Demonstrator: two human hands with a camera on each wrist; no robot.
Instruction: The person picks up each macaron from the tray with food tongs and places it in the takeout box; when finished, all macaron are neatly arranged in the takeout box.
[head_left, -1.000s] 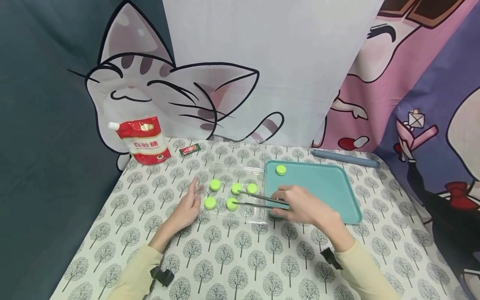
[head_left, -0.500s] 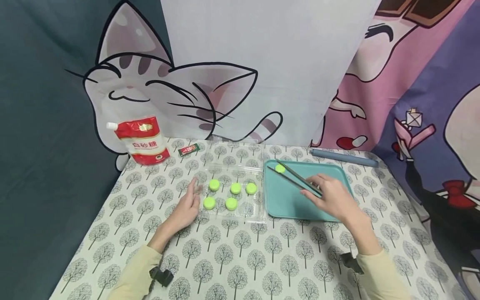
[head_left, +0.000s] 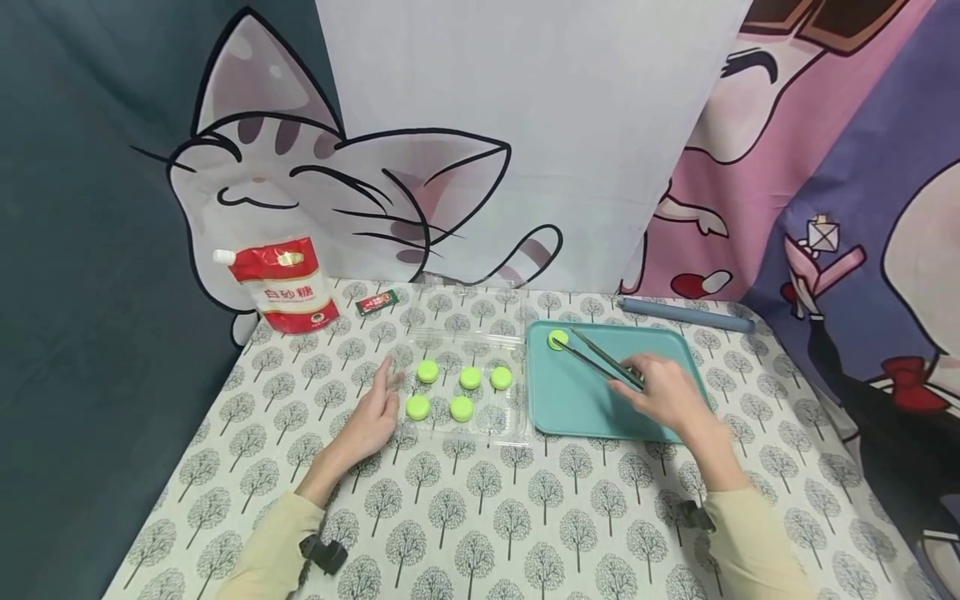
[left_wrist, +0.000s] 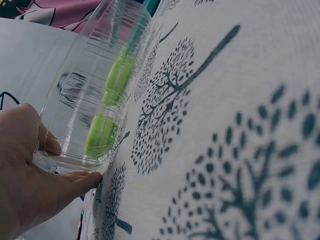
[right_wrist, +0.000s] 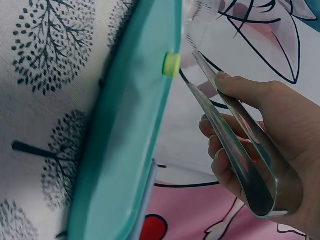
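In the head view, the left hand (head_left: 372,417) is at the left side of a clear plastic box (head_left: 517,429). In the left wrist view, its thumb and a finger lie on either side of the box's edge. Several light green macarons (head_left: 461,408) sit in the box. Over the teal tray (head_left: 600,412), the right hand (head_left: 662,392) grips metal tongs (head_left: 607,367) with their arms spread. One macaron (head_left: 557,339) rests in the tray's far left corner. In the right wrist view, the tong tips stand above the tray, apart from that macaron, with nothing between them.
A red and white sugar pouch (head_left: 288,287) stands at the back left, with a small red and green packet (head_left: 377,302) beside it. Behind the tray lies a blue-grey rod (head_left: 686,315). The box's clear lid (head_left: 468,312) lies folded back.
The tongs have moved from over the macarons in the box to over the tray, then slightly right, so the tray's macaron no longer appears between their tips. The left hand has stayed put.
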